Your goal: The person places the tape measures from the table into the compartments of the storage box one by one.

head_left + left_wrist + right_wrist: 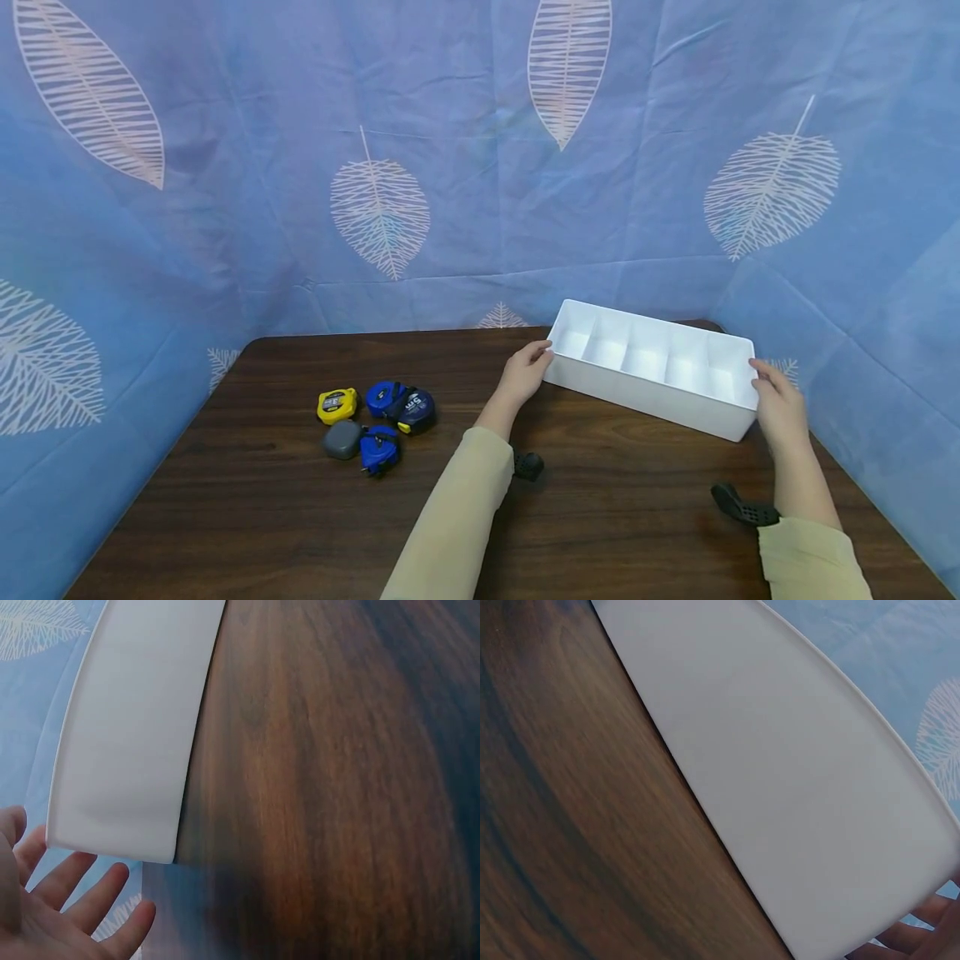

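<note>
A long white box (pixel 645 398) with several compartments in a row sits at a slant on the back right of the table. At its left end is my left hand (pixel 525 372), fingers fairly straight and spread in the left wrist view, the index finger at the box's corner. My right hand (pixel 782 408) touches the other end near the rim. In the right wrist view its fingers (pixel 907 937) lie along the end wall, partly hidden by the box. The compartments show nothing inside.
On the left of the dark wooden table (pixel 247 508) lie a yellow tape measure (pixel 337 406), a dark blue tape measure (pixel 417 412), two blue strapped items (pixel 379 450) and a grey rounded case (pixel 342 439). A blue leaf-patterned cloth (pixel 465 208) hangs behind and at the sides.
</note>
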A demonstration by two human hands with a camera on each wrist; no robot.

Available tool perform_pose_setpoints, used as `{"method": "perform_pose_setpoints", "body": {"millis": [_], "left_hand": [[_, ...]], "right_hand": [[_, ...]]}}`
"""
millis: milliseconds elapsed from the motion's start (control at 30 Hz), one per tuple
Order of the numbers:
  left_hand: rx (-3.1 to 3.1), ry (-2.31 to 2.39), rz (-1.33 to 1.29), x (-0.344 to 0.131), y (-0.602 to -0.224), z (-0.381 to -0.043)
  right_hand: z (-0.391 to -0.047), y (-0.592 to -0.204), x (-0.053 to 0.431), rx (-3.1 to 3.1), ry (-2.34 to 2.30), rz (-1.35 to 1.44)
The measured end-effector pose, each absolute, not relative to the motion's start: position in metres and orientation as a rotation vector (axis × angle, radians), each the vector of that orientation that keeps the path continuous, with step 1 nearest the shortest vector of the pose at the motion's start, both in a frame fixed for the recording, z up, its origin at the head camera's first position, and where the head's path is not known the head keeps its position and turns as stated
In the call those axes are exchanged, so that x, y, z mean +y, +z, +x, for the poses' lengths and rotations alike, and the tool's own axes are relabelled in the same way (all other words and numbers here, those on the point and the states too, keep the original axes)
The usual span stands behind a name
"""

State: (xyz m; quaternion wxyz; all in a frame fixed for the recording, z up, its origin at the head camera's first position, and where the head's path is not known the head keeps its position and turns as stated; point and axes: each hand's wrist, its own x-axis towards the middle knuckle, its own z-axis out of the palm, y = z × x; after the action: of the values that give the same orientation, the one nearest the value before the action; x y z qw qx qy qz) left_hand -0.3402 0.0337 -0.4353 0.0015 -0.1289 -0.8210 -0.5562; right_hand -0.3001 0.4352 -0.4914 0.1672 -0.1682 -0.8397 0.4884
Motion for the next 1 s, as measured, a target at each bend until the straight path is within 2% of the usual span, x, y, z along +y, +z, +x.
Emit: {"method": "perform_pose_setpoints", "body": {"millis": [433, 767, 1000], "left_hand": [[-2.520, -1.801, -0.303, 0.041, -0.443, -0.336], [-2.500, -1.800, -0.253, 0.046, -0.444, -0.336], [-2.473, -1.749, -0.204, 0.046, -0.444, -0.336]], "right_hand": [[-0.290, -0.481, 0.426, -2.382, 1.493, -0.434], [-0.265, -0.446, 0.395, -2.373, 1.555, -0.445], [-0.263, -0.447, 0.394, -2.380, 1.567, -0.447]]}}
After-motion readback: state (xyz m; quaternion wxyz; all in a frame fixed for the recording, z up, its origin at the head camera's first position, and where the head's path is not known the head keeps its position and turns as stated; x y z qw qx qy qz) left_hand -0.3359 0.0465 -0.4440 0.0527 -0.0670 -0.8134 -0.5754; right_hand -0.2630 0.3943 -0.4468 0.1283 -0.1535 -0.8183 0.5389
